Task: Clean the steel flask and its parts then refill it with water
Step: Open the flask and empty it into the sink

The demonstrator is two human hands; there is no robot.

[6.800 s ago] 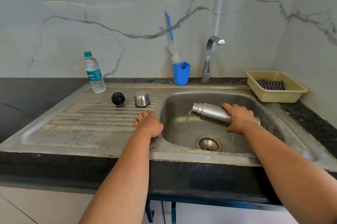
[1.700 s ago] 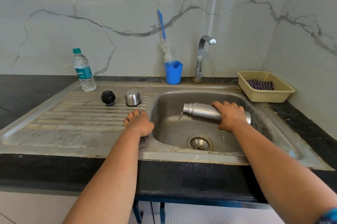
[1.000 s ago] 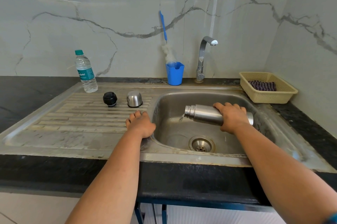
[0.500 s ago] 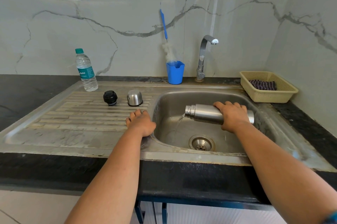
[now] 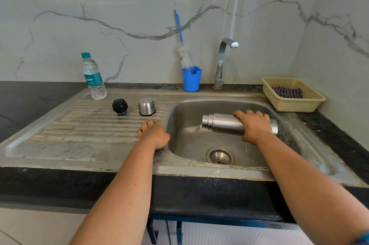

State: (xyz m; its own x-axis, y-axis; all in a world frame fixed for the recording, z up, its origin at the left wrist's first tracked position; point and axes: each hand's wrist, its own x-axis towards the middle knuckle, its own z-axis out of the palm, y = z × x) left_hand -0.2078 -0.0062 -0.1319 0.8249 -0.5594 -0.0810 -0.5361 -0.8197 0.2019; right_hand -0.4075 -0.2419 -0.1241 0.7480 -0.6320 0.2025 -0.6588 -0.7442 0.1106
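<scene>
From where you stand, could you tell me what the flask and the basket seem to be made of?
Flask: brushed steel, by its grey sheen and soft highlights. Basket: probably cream plastic, with matte perforated walls; woven cane cannot be ruled out.

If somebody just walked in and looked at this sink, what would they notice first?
Probably the shiny steel flask, held on its side over the metal sink basin by the right hand, with water trickling from its mouth. Next, the bright blue plastic cup at the back wall by the tap, with a long blue-handled bottle brush standing in it.
</scene>
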